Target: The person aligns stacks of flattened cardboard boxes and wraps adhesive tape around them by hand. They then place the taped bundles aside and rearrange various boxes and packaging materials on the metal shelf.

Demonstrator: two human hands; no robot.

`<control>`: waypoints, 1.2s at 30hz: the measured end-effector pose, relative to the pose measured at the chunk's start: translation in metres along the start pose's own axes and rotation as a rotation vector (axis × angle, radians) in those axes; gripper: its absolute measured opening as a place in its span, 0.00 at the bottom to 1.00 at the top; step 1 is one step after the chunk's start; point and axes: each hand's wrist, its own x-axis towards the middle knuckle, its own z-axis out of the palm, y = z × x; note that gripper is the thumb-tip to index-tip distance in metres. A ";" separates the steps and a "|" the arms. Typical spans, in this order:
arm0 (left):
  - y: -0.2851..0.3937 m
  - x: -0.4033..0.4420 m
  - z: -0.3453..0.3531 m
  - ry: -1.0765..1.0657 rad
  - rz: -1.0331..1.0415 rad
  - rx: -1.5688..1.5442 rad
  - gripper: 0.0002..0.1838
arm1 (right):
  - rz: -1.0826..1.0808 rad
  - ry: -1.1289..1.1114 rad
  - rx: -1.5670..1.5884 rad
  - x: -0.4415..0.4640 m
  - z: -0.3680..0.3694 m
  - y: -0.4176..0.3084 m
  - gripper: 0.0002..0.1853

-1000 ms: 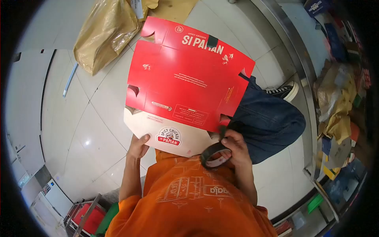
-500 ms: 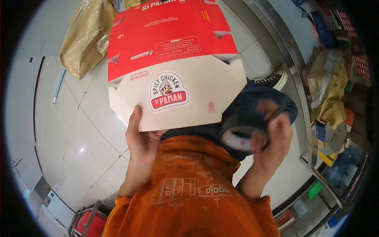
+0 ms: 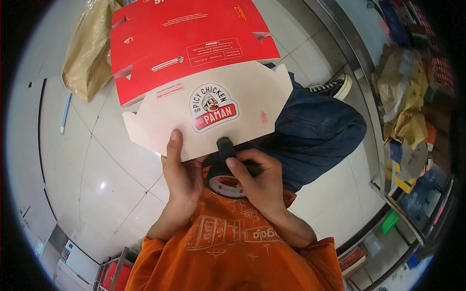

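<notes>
A flat red and white printed carton [image 3: 213, 114] lies tilted over the lap, its white flap nearest the body. My left hand [image 3: 182, 172] grips the flap's lower left edge, thumb on top and fingers underneath. In my right hand [image 3: 259, 177] is a roll of dark tape [image 3: 226, 185], held just below that edge. The loose end of the tape [image 3: 224, 145] lies over the flap's lower edge, under the logo, with my right thumb on its lower part.
A yellowish plastic-wrapped bag [image 3: 88, 53] and a light blue stick [image 3: 65, 114] are on the tiled floor at left. A metal rail [image 3: 357, 43] runs along the right, beside shelves of packaging [image 3: 407, 97]. A shoe [image 3: 335, 87] shows beyond the bent knee.
The carton has shifted up and left in view, showing more white flap. My right hand swung out right with the tape, then came back to the flap's edge, where the tape end now lies.
</notes>
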 end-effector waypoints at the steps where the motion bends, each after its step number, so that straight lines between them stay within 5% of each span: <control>1: -0.001 0.001 -0.001 0.014 0.008 0.010 0.28 | 0.005 -0.004 0.004 0.004 0.002 0.000 0.10; 6: -0.012 0.003 -0.013 0.007 0.030 0.085 0.29 | 0.122 -0.025 -0.074 0.022 0.007 -0.005 0.17; 9: -0.013 0.005 -0.016 0.013 0.045 -0.020 0.31 | -0.044 0.027 -0.060 0.034 0.019 0.020 0.18; 21: -0.011 0.006 -0.013 0.020 0.097 0.189 0.29 | -0.123 -0.075 0.031 0.052 0.025 0.024 0.20; 25: 0.002 -0.002 -0.006 0.021 -0.004 0.037 0.28 | 0.043 -0.227 0.076 0.029 0.008 0.013 0.18; 31: 0.024 -0.008 -0.002 -0.064 -0.028 -0.089 0.27 | -0.107 -0.153 0.047 0.016 0.008 0.031 0.11; 36: 0.024 -0.015 0.001 -0.040 -0.015 -0.020 0.25 | -0.539 0.057 -0.031 0.031 0.018 0.039 0.07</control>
